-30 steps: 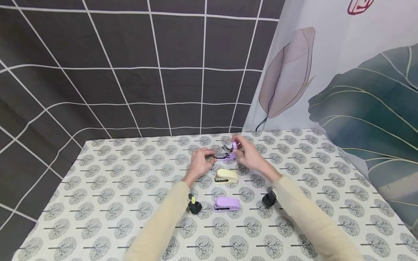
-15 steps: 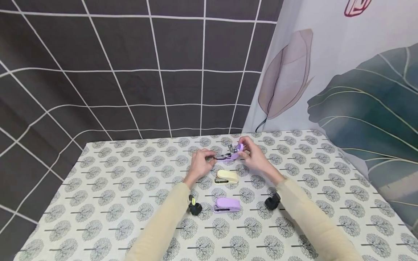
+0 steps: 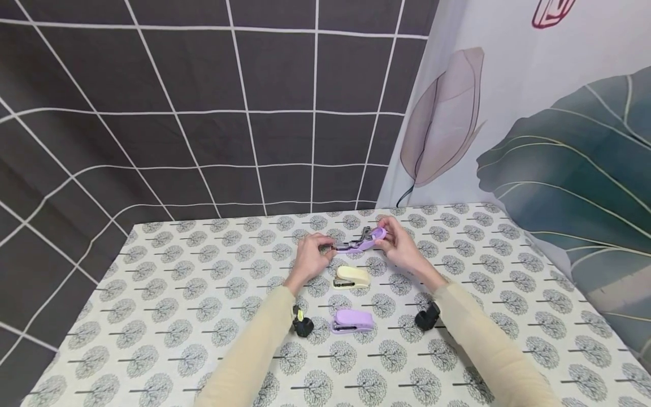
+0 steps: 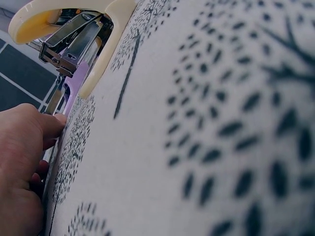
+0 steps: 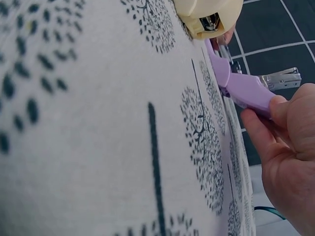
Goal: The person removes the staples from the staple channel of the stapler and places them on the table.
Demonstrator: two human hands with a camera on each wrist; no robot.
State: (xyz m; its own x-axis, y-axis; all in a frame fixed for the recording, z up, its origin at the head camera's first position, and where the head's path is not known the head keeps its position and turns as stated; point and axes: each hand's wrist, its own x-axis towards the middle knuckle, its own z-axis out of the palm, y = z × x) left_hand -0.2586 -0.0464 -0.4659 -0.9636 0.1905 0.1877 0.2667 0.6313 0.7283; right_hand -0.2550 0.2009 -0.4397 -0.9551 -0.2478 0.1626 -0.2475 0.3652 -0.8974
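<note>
Farthest back on the table lies a purple stapler, its top cover swung far back and its metal staple channel exposed. My left hand pinches the front end of its base; the fingertips are partly hidden in the left wrist view. Thumb and fingers of my right hand pinch the end of the purple cover, from which a metal piece sticks up. Just nearer than the hands sits a cream stapler. A second purple stapler lies closest to me, between my forearms.
The table is covered with a tree-print cloth. Behind it hangs a dark grid-patterned curtain, with a pale leaf-print curtain at the right. A black wrist camera hangs under my left sleeve, another camera under my right.
My right hand has moved right and slightly toward me, swinging the stapler's cover from upright to farther back. The left hand has held its place at the base.
</note>
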